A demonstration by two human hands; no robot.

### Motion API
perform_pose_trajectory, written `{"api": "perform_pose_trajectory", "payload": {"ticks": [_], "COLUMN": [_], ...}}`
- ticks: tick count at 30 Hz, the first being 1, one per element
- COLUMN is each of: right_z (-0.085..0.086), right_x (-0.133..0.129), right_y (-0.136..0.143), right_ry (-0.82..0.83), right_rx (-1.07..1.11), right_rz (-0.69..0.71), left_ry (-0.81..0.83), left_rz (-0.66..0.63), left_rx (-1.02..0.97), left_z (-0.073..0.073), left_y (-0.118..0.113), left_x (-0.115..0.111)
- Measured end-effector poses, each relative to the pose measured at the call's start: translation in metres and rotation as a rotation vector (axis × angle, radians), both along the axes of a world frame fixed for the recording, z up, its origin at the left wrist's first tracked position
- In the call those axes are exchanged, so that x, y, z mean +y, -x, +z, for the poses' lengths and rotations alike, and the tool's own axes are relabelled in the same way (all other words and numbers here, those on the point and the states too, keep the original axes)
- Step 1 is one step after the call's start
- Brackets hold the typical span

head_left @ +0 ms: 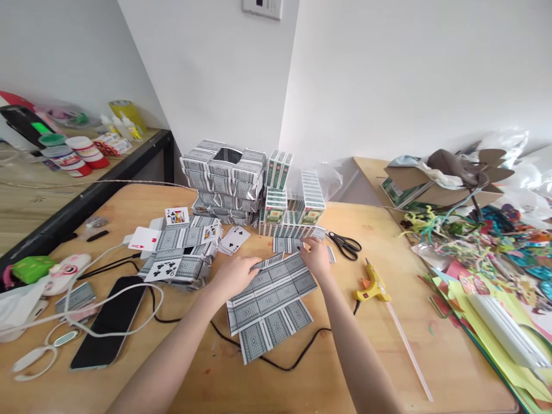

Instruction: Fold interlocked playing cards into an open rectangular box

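Note:
A panel of joined playing cards, backs up with a grey-green pattern, lies in front of me, with a lower flap of cards sticking out towards me. My left hand is closed on its far left edge, the fingertips at a narrow raised strip. At the far right corner my right hand grips the same panel, fingers bent over the edge. Just beyond it lie more face-down cards. Left of my left hand sits a folded card structure with loose face-up cards on top.
Stacked card boxes and green-and-white card packs stand at the back. Black scissors and a yellow glue gun with a long glue stick lie right. A phone and white cable lie left; craft scraps crowd the right.

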State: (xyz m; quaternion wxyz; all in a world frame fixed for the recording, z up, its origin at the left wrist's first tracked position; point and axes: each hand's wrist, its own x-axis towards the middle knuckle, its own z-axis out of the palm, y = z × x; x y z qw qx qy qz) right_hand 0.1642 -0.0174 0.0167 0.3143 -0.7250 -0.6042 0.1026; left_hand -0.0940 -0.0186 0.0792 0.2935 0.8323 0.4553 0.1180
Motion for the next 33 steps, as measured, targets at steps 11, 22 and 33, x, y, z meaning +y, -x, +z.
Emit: {"api": "perform_pose_trajectory", "payload": {"ticks": [11,22,33], "right_z": [0.017,0.027,0.055], "right_x": [-0.009,-0.035,-0.023], "right_y": [0.019,0.03,0.066], "right_ry": [-0.034,-0.081,0.234], "right_rx": [0.135,0.433,1.203], "right_rz": [0.008,-0.146,0.029], "left_ry": [-0.179,-0.269,-0.848], "left_rz": [0.251,0.162,-0.193], "left_rx": [0.414,0.428,-0.125], "left_z": [-0.026,-0.016,0.003], "left_y": [-0.005,-0.007,-0.032], "left_x": [0.061,0.057,0.02]}}
